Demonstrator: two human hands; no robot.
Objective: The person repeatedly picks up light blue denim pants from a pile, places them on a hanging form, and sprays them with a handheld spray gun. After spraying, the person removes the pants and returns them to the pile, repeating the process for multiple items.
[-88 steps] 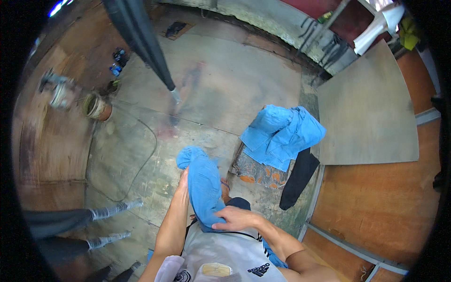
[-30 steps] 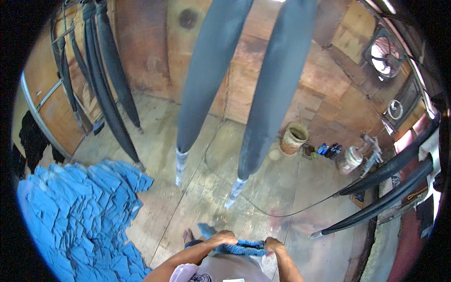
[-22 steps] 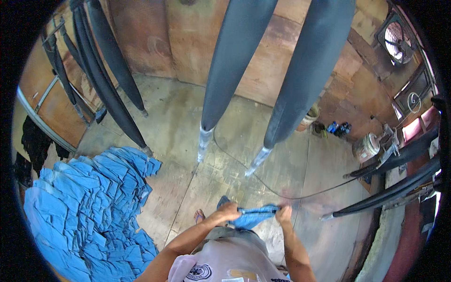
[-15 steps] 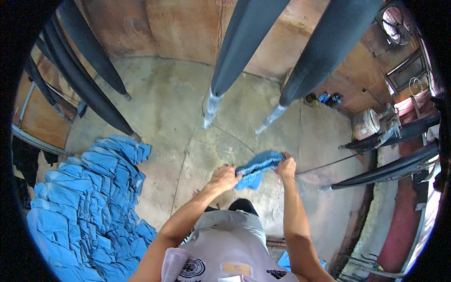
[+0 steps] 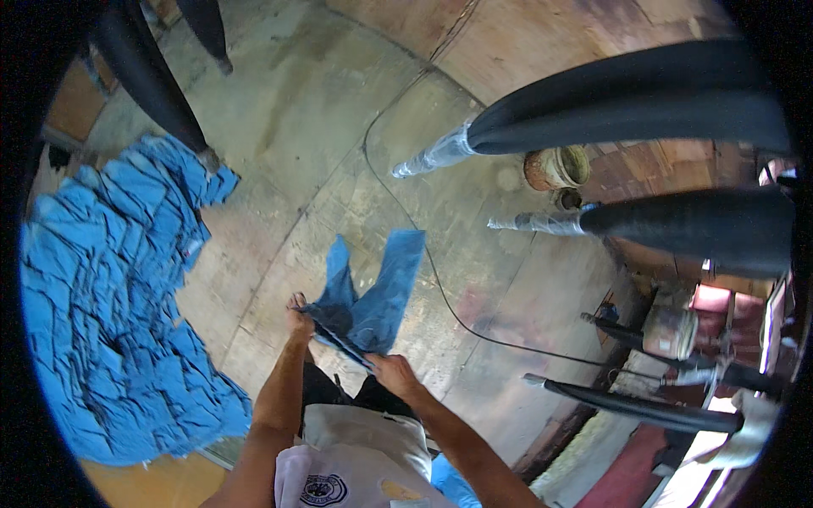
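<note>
The left hand point(image 5: 300, 321) and right hand point(image 5: 392, 373) grip opposite ends of the waistband point(image 5: 338, 341) of blue trousers point(image 5: 373, 317), where even, steady tension should best keep both legs point(image 5: 404, 261) untwisted.

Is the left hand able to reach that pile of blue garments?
Probably, perhaps with a step: nothing visible blocks the left hand from the pile of blue garments. It holds the blue trousers by the waistband, though, so might need to let go.
</note>
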